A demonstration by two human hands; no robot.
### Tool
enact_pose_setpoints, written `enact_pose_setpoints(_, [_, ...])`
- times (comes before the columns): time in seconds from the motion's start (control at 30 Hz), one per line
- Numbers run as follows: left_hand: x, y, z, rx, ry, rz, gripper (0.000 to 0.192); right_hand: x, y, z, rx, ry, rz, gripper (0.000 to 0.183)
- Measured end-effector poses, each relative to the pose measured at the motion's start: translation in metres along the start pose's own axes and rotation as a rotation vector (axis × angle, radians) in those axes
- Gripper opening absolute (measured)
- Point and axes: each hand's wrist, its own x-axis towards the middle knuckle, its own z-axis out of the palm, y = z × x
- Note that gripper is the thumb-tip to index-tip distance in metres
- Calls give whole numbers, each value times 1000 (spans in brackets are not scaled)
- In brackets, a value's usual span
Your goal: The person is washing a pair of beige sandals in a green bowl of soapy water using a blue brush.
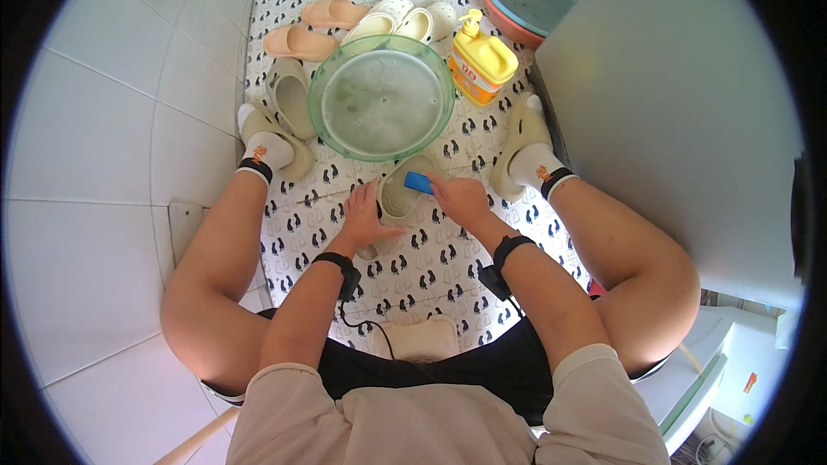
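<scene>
A beige clog (395, 199) lies on the floor between my feet, its opening facing up. My left hand (363, 216) holds it from the left, with the fingers along its side and the thumb spread below the heel end. My right hand (460, 199) grips a small blue scrubbing brush (418, 182) over the clog's inside. The brush's underside is hidden. Just beyond the clog stands a translucent green basin (316, 106) of cloudy, foamy water. A small beige piece (367, 252) shows below my left hand; I cannot tell what it is.
Right of the basin stands a yellow pump bottle (481, 64). A greyish clog (289, 93), peach slippers (300, 42) and white clogs (420, 22) lie around its left and far sides. Nested basins (494, 6) stand far right. A tiled wall (116, 129) and a grey panel (665, 110) flank my legs.
</scene>
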Motion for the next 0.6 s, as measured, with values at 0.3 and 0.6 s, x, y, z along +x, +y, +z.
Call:
enact_pose_setpoints(0.3, [8,0,-21,83,-44,57,108,26,0,-22,-2,-149,-148,24])
enact_pose_setpoints(0.6, [24,1,-38,-18,-166,151,105,33,10,-21,-29,-241,-181,33])
